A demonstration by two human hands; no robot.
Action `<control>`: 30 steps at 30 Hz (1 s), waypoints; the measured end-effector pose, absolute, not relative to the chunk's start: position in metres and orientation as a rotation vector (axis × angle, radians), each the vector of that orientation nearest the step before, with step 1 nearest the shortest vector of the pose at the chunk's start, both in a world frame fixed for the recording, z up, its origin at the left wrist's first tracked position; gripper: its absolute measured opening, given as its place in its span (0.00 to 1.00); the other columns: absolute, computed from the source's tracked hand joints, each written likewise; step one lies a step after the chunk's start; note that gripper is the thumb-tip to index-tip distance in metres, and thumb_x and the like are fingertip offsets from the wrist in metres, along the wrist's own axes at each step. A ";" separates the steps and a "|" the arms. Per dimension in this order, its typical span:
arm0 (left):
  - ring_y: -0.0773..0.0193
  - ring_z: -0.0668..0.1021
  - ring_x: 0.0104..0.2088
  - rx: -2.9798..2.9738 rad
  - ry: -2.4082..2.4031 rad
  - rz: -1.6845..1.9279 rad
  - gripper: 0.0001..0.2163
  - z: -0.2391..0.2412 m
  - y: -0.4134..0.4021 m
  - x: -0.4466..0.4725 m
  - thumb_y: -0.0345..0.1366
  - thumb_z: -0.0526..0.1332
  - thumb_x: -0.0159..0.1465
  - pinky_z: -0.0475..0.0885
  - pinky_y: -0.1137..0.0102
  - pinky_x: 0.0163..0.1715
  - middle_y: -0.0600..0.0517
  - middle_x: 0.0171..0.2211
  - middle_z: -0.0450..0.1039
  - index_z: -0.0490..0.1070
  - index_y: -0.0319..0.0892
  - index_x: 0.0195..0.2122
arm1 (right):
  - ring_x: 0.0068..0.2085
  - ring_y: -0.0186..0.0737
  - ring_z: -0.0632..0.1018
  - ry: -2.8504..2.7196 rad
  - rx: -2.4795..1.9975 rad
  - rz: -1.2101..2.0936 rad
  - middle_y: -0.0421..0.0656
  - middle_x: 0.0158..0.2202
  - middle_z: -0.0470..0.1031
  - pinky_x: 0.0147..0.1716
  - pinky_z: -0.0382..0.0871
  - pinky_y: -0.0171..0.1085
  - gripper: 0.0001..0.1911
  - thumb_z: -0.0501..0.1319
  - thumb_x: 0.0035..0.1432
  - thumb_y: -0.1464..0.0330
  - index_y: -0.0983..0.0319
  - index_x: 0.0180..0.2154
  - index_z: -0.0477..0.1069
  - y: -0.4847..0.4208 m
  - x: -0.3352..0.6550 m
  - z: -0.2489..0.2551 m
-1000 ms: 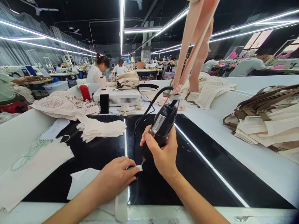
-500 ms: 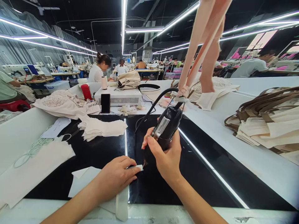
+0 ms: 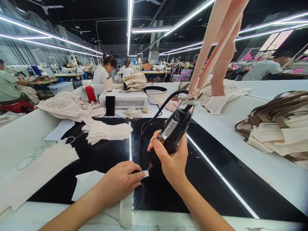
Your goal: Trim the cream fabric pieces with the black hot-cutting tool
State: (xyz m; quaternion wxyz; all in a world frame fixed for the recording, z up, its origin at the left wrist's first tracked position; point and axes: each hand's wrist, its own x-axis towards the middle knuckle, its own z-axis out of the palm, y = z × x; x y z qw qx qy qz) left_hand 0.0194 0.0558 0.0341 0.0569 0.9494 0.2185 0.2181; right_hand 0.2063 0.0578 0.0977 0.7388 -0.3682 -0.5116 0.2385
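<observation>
My right hand is wrapped round a black corded hand tool, held tip-down on the black glossy table top. The tool's tip meets the end of a narrow white strip. My left hand lies over that strip with the fingers curled, pinning it to the table. The strip runs under my left hand toward the near edge as a white band. The tool's black cable loops back toward a white box unit.
A stack of cream fabric pieces lies left of centre, white sheets at the near left, a heap of cream and brown straps on the right. Pink fabric strips hang overhead. A phone and red bottle stand behind. Other people work at far tables.
The view has shifted slightly; the tool and my right hand sit a little further right in the picture. Both hands keep their hold.
</observation>
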 end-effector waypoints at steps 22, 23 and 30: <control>0.62 0.81 0.41 2.860 0.778 0.846 0.11 0.029 0.042 0.014 0.30 0.55 0.79 0.79 0.68 0.44 0.50 0.40 0.78 0.76 0.41 0.43 | 0.25 0.33 0.78 -1.086 -0.734 0.595 0.32 0.33 0.77 0.24 0.78 0.35 0.17 0.72 0.58 0.68 0.52 0.44 0.66 0.058 0.202 0.098; 0.61 0.81 0.41 2.865 0.771 0.857 0.10 0.029 0.043 0.014 0.30 0.55 0.79 0.79 0.68 0.45 0.50 0.40 0.78 0.76 0.41 0.43 | 0.25 0.33 0.78 -1.091 -0.731 0.602 0.32 0.33 0.77 0.24 0.79 0.36 0.17 0.72 0.58 0.68 0.52 0.44 0.66 0.058 0.200 0.097; 0.62 0.80 0.39 2.865 0.769 0.840 0.09 0.030 0.043 0.016 0.29 0.56 0.78 0.80 0.67 0.43 0.50 0.39 0.77 0.77 0.41 0.44 | 0.25 0.33 0.78 -1.123 -0.739 0.612 0.33 0.32 0.77 0.25 0.78 0.36 0.14 0.71 0.60 0.68 0.54 0.41 0.66 0.060 0.194 0.095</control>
